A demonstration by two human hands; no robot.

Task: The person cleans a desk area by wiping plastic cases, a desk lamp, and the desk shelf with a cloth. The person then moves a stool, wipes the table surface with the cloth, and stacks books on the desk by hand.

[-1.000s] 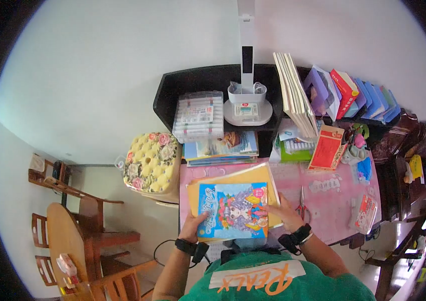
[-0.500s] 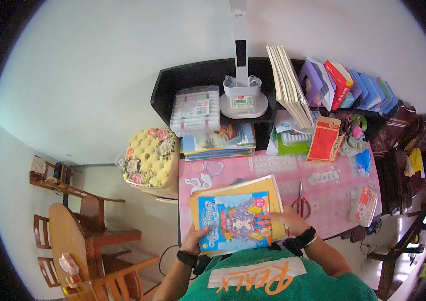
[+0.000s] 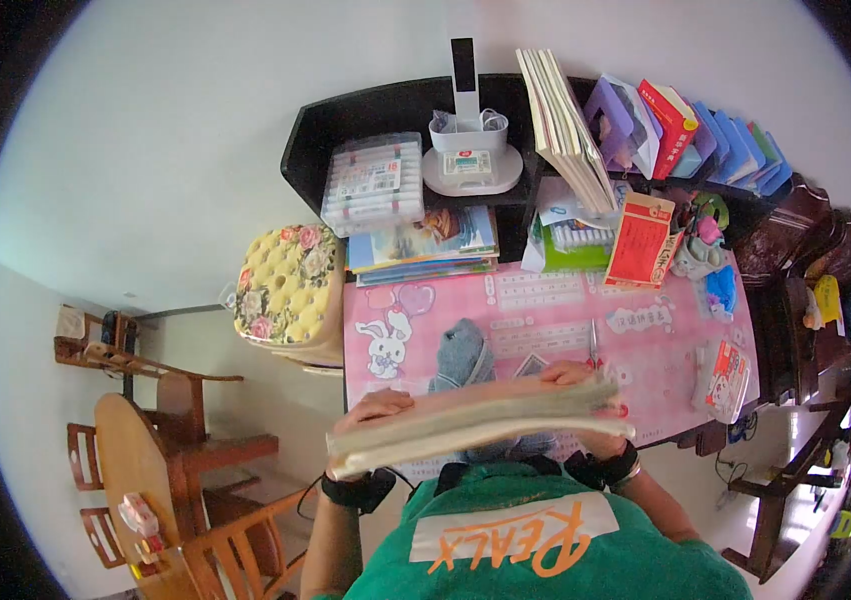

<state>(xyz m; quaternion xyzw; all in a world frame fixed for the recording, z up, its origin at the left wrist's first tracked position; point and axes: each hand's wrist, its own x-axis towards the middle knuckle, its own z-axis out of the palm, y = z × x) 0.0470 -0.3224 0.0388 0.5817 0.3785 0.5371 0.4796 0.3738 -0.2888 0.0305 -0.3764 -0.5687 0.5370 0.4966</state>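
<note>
Both hands hold a stack of books above the desk's near edge, tilted so that its page edges face me and blurred by motion. My left hand is closed around the left end, fingers over the top. My right hand grips the right end, partly hidden behind the stack. Beyond the books lies a grey cloth item with a light band, partly covered by them. Scissors rest near my right hand, their handles mostly hidden.
The pink desk mat spans the desktop. At the back stand a marker case, a white lamp, leaning books and a red dictionary. An orange-red packet leans at right. A floral stool is at left.
The books have been lifted and turned from cover-up to edge-on. The grey cloth item beneath has come into sight. The camera view has shifted slightly.
</note>
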